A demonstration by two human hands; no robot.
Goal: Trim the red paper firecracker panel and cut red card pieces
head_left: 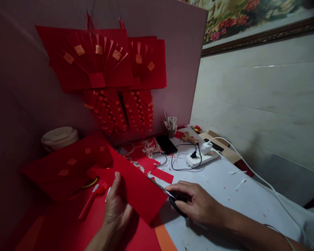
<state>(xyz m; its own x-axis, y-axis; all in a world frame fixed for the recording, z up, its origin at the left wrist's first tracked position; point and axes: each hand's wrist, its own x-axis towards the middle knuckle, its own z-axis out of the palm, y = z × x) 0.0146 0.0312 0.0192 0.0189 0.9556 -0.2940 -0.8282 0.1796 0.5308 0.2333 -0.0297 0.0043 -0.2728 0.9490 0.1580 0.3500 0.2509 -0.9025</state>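
Observation:
My left hand [117,205] grips a sheet of red paper [138,188], thumb on its upper face and fingers underneath. My right hand [195,200] is closed round the black handles of a pair of scissors [178,203]. The scissor blades lie along the right edge of the paper, partly hidden by it. Under the left hand, more red paper [136,237] covers the table, with an orange strip [164,235] beside it. A red tool with a white tip [88,202] lies left of the hand.
A white power strip [202,158] with cables, a glue gun [189,137], a black phone [166,144] and paper scraps [153,148] lie on the white table [214,195]. Red paper fans [96,78] hang on the panel behind. A white tub [60,136] stands at left.

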